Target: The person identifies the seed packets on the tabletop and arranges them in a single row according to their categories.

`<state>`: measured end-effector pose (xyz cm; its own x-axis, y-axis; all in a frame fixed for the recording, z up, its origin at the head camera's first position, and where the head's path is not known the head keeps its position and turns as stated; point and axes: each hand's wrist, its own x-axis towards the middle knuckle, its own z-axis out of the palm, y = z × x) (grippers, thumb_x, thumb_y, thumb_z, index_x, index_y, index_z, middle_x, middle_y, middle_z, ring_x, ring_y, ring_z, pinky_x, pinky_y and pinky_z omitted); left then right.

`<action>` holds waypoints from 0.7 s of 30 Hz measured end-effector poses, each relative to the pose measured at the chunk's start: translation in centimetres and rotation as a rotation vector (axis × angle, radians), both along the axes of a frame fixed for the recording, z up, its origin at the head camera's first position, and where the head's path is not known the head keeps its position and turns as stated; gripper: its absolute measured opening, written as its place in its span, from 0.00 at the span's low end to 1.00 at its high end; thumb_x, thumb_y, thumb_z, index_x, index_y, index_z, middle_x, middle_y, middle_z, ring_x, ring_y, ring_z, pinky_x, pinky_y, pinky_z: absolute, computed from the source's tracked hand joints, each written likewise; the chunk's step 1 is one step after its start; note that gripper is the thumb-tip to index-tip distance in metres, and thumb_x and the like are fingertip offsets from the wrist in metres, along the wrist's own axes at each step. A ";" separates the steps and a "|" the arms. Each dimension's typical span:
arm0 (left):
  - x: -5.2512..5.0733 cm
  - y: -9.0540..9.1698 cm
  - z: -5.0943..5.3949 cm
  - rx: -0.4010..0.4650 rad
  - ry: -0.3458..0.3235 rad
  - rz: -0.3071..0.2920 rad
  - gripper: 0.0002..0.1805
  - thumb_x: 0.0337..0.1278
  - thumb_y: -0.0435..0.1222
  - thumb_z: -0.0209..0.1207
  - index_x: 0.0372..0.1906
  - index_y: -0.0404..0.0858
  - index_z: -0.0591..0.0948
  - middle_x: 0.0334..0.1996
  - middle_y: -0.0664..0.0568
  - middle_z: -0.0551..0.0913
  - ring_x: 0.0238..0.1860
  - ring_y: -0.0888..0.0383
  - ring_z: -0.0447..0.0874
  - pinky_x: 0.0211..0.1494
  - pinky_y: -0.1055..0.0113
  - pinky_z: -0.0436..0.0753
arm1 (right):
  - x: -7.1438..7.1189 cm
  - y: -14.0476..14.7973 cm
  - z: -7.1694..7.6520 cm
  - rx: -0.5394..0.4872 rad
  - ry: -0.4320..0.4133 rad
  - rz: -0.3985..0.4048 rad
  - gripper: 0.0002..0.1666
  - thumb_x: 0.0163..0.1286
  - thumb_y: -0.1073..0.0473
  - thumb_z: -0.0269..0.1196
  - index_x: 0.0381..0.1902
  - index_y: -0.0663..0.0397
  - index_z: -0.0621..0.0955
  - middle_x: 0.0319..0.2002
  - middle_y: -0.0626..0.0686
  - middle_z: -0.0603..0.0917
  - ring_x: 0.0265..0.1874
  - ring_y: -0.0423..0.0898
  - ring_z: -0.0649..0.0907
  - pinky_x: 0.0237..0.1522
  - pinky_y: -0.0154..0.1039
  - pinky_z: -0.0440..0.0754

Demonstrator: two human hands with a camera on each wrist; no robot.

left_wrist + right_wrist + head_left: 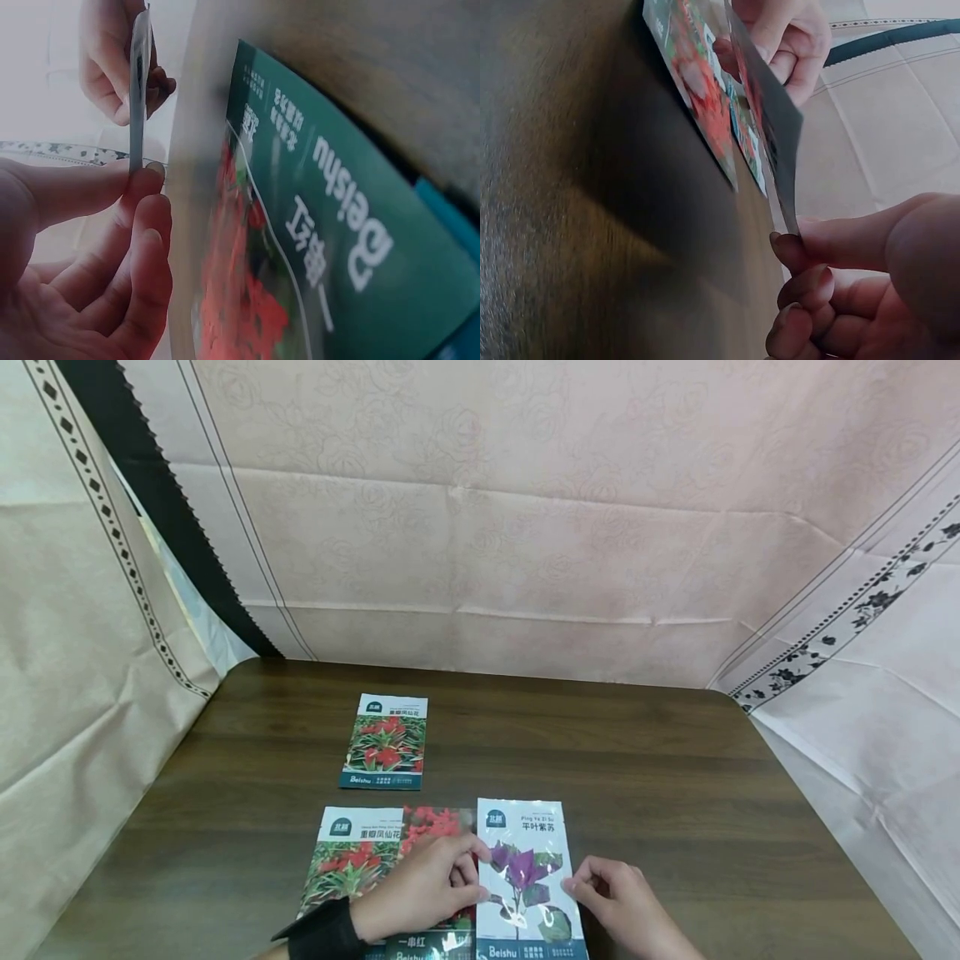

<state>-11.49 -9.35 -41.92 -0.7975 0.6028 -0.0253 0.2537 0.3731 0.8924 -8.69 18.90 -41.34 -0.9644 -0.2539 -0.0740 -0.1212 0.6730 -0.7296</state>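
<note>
A white seed packet (531, 906) with a purple flower picture is held by both hands. My left hand (427, 885) pinches its left edge between thumb and fingers, and my right hand (626, 902) pinches its right edge. The left wrist view shows the packet (139, 82) edge-on, raised off the table; the right wrist view shows it bowing slightly. Under my left forearm lies a green-banded seed packet (345, 202) with red flowers, partly covered. It overlaps another red-flower packet (360, 835) to its left, partly hidden by my left hand and wrist.
A third red-flower packet (384, 743) lies alone farther back on the brown wooden table (600, 743). Pale patterned cloth (487, 552) hangs behind the table's far edge and down both sides. A black strip (172, 510) runs along the cloth at left.
</note>
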 end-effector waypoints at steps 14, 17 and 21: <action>-0.4 0.4 -0.2 -0.119 0.028 -0.007 0.14 0.54 0.41 0.67 0.44 0.42 0.80 0.23 0.67 0.82 0.29 0.74 0.77 0.46 0.71 0.76 | -0.6 0.0 -0.5 0.039 -0.037 0.033 0.15 0.67 0.48 0.63 0.23 0.47 0.77 0.16 0.39 0.69 0.18 0.29 0.67 0.24 0.29 0.66; -0.5 0.4 -0.3 -0.121 0.023 -0.019 0.14 0.55 0.41 0.66 0.46 0.42 0.80 0.24 0.67 0.81 0.30 0.74 0.77 0.47 0.71 0.77 | -0.6 0.0 -0.5 0.040 -0.045 0.038 0.15 0.67 0.48 0.63 0.23 0.47 0.77 0.17 0.39 0.70 0.18 0.29 0.67 0.24 0.29 0.66; -0.5 0.5 -0.3 -0.125 0.011 -0.031 0.15 0.56 0.40 0.65 0.48 0.42 0.80 0.25 0.66 0.81 0.30 0.74 0.77 0.48 0.72 0.78 | -0.8 0.1 -0.7 0.043 -0.057 0.041 0.15 0.67 0.48 0.63 0.22 0.48 0.78 0.17 0.39 0.70 0.18 0.30 0.66 0.24 0.29 0.66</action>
